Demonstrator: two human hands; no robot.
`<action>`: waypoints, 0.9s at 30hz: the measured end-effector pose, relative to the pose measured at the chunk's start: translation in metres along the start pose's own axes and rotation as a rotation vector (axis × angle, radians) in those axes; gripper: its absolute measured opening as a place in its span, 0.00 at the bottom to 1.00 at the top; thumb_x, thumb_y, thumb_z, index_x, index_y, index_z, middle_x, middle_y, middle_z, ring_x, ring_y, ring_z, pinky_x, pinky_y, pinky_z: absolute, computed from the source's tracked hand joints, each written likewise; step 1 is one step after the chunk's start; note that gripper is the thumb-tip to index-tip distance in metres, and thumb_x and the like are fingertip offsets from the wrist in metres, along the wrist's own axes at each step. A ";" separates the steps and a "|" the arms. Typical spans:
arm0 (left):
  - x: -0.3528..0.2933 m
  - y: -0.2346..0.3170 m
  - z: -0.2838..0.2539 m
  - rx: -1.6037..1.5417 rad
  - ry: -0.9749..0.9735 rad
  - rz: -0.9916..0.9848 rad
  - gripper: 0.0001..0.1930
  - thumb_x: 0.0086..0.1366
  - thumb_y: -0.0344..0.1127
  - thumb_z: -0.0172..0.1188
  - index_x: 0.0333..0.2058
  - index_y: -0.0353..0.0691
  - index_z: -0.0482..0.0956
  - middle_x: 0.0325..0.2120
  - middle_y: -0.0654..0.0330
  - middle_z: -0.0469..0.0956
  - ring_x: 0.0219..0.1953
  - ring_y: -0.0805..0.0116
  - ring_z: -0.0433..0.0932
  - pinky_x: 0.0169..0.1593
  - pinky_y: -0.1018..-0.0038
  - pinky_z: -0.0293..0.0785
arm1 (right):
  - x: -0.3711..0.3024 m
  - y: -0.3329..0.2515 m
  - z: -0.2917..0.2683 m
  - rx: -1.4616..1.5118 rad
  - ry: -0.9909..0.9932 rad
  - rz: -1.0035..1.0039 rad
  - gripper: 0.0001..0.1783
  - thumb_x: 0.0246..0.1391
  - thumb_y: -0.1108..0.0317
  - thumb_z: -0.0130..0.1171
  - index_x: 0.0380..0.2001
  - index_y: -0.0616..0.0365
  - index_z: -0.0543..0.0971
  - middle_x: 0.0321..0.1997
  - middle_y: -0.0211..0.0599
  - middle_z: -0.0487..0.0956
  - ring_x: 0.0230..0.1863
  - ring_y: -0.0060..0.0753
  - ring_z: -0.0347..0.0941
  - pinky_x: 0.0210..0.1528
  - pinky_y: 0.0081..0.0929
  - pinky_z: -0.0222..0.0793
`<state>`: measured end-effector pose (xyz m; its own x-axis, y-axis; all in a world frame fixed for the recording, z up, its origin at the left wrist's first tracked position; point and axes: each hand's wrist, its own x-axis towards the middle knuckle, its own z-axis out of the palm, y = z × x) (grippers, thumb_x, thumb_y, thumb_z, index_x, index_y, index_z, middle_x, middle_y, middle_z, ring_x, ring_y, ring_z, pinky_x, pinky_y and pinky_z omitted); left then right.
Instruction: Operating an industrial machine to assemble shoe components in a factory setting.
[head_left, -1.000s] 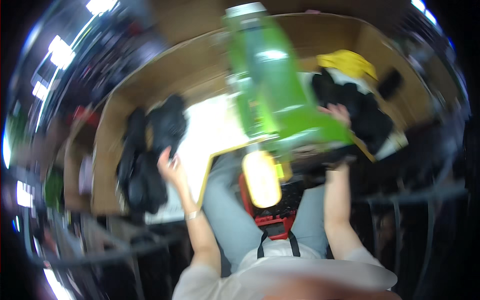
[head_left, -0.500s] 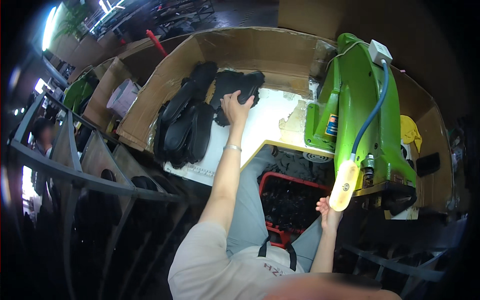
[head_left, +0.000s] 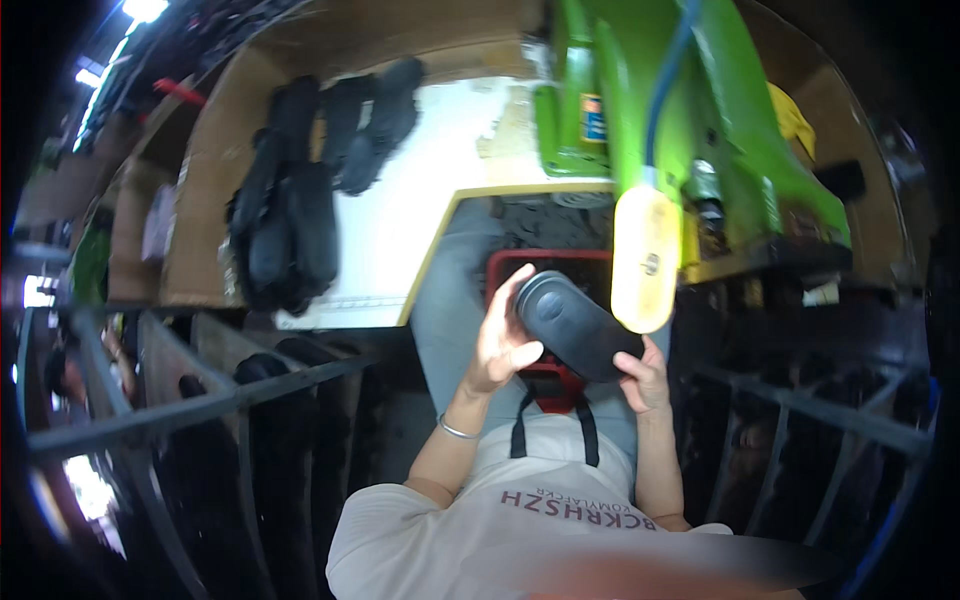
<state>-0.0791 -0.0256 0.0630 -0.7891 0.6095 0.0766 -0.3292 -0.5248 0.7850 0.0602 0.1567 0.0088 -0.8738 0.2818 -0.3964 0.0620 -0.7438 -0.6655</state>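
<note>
A single black shoe sole (head_left: 580,325) is held tilted above my lap, between both hands. My left hand (head_left: 500,335) grips its rounded left end, with the thumb beneath and the fingers along the far edge. At its right end my right hand (head_left: 645,378) pinches the edge between thumb and fingers. Just above that hand hangs a lit yellow lamp (head_left: 645,265) on a blue cable. More black soles (head_left: 295,235) lie piled at the left of the white table (head_left: 395,225), and a smaller group of soles (head_left: 375,125) lies behind them.
A green machine (head_left: 690,110) rises at the right of the table. Cardboard walls (head_left: 200,235) surround the tabletop. A red crate (head_left: 500,265) stands below, between my legs. Metal racks (head_left: 230,395) flank me on both sides. A yellow cloth (head_left: 790,120) hangs at the far right.
My left hand has come back from the soles on the table, bringing one sole over my lap. My right hand has taken hold of its other end. The view has shifted.
</note>
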 end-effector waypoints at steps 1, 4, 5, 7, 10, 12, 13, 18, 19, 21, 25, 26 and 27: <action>0.000 -0.020 -0.001 0.025 0.041 -0.065 0.33 0.52 0.29 0.63 0.57 0.30 0.60 0.48 0.53 0.70 0.50 0.66 0.71 0.54 0.70 0.67 | -0.009 0.005 -0.005 -0.050 0.020 -0.041 0.22 0.42 0.82 0.60 0.45 0.67 0.70 0.43 0.39 0.76 0.44 0.29 0.74 0.51 0.28 0.69; 0.008 -0.031 0.034 0.359 0.030 -0.280 0.15 0.59 0.23 0.58 0.46 0.29 0.73 0.36 0.60 0.77 0.37 0.76 0.75 0.44 0.80 0.72 | -0.044 0.028 -0.032 -0.089 0.176 -0.005 0.25 0.36 0.84 0.65 0.42 0.64 0.71 0.41 0.37 0.77 0.42 0.29 0.74 0.50 0.26 0.69; 0.007 -0.047 0.036 0.258 0.013 -0.254 0.13 0.57 0.25 0.61 0.41 0.29 0.76 0.33 0.61 0.78 0.33 0.81 0.74 0.38 0.80 0.72 | -0.049 0.034 -0.033 -0.146 0.153 0.021 0.25 0.35 0.83 0.65 0.42 0.65 0.72 0.41 0.36 0.77 0.43 0.28 0.74 0.50 0.25 0.69; 0.011 -0.069 0.040 0.552 -0.088 -0.211 0.07 0.57 0.28 0.63 0.34 0.32 0.79 0.23 0.68 0.75 0.24 0.84 0.68 0.27 0.86 0.64 | -0.059 0.036 -0.025 -0.164 0.123 0.049 0.25 0.36 0.83 0.66 0.43 0.65 0.72 0.41 0.36 0.77 0.43 0.28 0.73 0.50 0.25 0.69; 0.032 -0.065 0.070 0.714 -0.070 -0.064 0.06 0.55 0.30 0.65 0.27 0.33 0.78 0.18 0.71 0.73 0.20 0.86 0.64 0.22 0.85 0.59 | -0.062 0.045 -0.014 -0.085 0.119 -0.008 0.26 0.37 0.82 0.66 0.44 0.66 0.73 0.43 0.36 0.76 0.44 0.27 0.72 0.50 0.24 0.68; 0.047 -0.055 0.077 0.748 -0.029 -0.031 0.07 0.54 0.30 0.66 0.22 0.34 0.78 0.13 0.70 0.70 0.17 0.87 0.62 0.19 0.85 0.56 | -0.059 0.040 -0.007 -0.057 0.093 -0.029 0.27 0.36 0.83 0.66 0.46 0.66 0.73 0.45 0.36 0.76 0.45 0.27 0.72 0.51 0.24 0.67; 0.047 -0.039 0.093 0.605 -0.011 -0.089 0.07 0.53 0.29 0.66 0.20 0.35 0.78 0.12 0.69 0.71 0.16 0.88 0.62 0.19 0.85 0.55 | -0.061 0.037 -0.010 -0.054 0.099 -0.033 0.27 0.36 0.83 0.66 0.46 0.66 0.73 0.45 0.36 0.76 0.45 0.27 0.72 0.51 0.24 0.67; 0.026 -0.064 0.070 0.697 0.037 0.082 0.05 0.55 0.25 0.64 0.23 0.34 0.76 0.15 0.69 0.72 0.16 0.89 0.62 0.18 0.86 0.54 | -0.078 0.014 -0.021 -0.018 0.115 -0.033 0.31 0.31 0.86 0.61 0.47 0.69 0.71 0.46 0.40 0.75 0.47 0.32 0.72 0.53 0.27 0.67; 0.024 -0.062 0.073 0.693 0.032 0.075 0.05 0.55 0.25 0.64 0.23 0.34 0.76 0.15 0.69 0.72 0.16 0.89 0.62 0.18 0.86 0.54 | -0.082 0.008 -0.028 -0.017 0.124 -0.033 0.31 0.31 0.86 0.61 0.47 0.69 0.71 0.46 0.40 0.75 0.47 0.32 0.72 0.53 0.27 0.67; 0.021 -0.054 0.078 0.577 0.058 -0.046 0.04 0.56 0.23 0.62 0.29 0.32 0.76 0.18 0.68 0.73 0.17 0.89 0.64 0.19 0.87 0.56 | -0.087 -0.005 -0.041 -0.033 0.255 -0.138 0.34 0.29 0.85 0.58 0.48 0.70 0.69 0.47 0.43 0.75 0.49 0.37 0.72 0.54 0.30 0.66; 0.022 -0.062 0.071 0.645 0.042 -0.051 0.06 0.56 0.23 0.62 0.33 0.30 0.76 0.21 0.67 0.75 0.20 0.87 0.66 0.23 0.89 0.60 | -0.077 -0.042 -0.053 0.059 0.461 -0.386 0.31 0.37 0.82 0.52 0.52 0.71 0.66 0.48 0.44 0.74 0.49 0.39 0.72 0.57 0.33 0.64; 0.022 -0.064 0.071 0.697 0.021 -0.051 0.07 0.56 0.23 0.62 0.33 0.30 0.76 0.22 0.66 0.75 0.22 0.86 0.67 0.25 0.88 0.62 | -0.070 -0.053 -0.053 0.050 0.439 -0.449 0.29 0.40 0.82 0.53 0.52 0.70 0.66 0.48 0.44 0.74 0.49 0.38 0.71 0.56 0.33 0.65; 0.022 -0.066 0.070 0.750 0.001 -0.051 0.07 0.56 0.23 0.62 0.33 0.30 0.76 0.23 0.66 0.75 0.23 0.85 0.69 0.27 0.88 0.64 | -0.061 -0.066 -0.051 0.041 0.415 -0.512 0.28 0.42 0.81 0.53 0.52 0.70 0.66 0.48 0.44 0.73 0.49 0.37 0.71 0.56 0.32 0.65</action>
<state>-0.0387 0.0641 0.0562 -0.7831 0.6212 0.0287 0.0758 0.0495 0.9959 0.1343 0.2200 0.0446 -0.5290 0.8101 -0.2529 -0.3375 -0.4743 -0.8131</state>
